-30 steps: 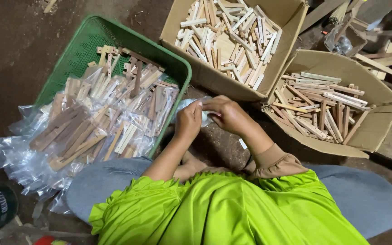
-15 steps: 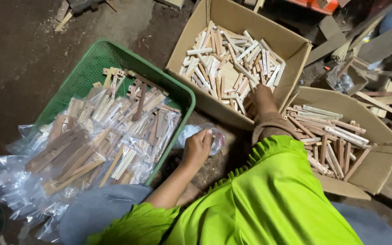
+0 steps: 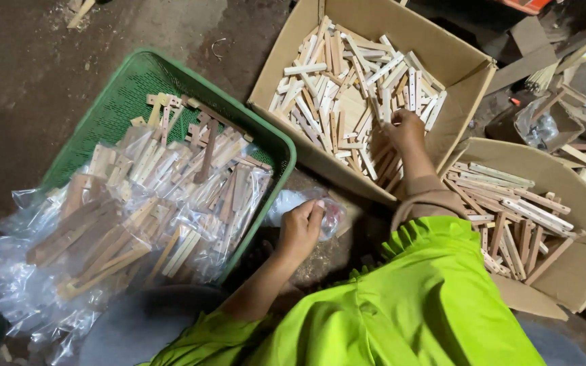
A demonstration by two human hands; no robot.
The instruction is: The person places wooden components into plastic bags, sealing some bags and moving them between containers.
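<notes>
My right hand (image 3: 405, 130) is down in the open cardboard box (image 3: 459, 108) ahead of me, its fingers (image 3: 389, 126) curled narrow among the pale wooden sticks (image 3: 337, 102) — flat, short, square-cut strips with a dry, raw grain, heaped loosely every way. The fingertips are buried in the pile, so I cannot tell whether they have closed on one stick or only touch several. My left hand (image 3: 301, 229) rests nearer my knee, the fingers bent around a small clear plastic bag (image 3: 331, 218), crinkled and glossy, pinched against the floor just beside the corner of the box. To the left of that hand stands a green plastic crate (image 3: 137, 88) with a mesh wall, piled with more clear bags (image 3: 144, 224), each stuffed with darker and lighter sticks — the film is wrinkled and shines in patches. To the right of my right forearm lies a second cardboard box (image 3: 578, 203), its sticks (image 3: 510, 217) longer and more brownish. My sleeve (image 3: 428, 305) is bright yellow-green cloth, gathered at the cuff.
</notes>
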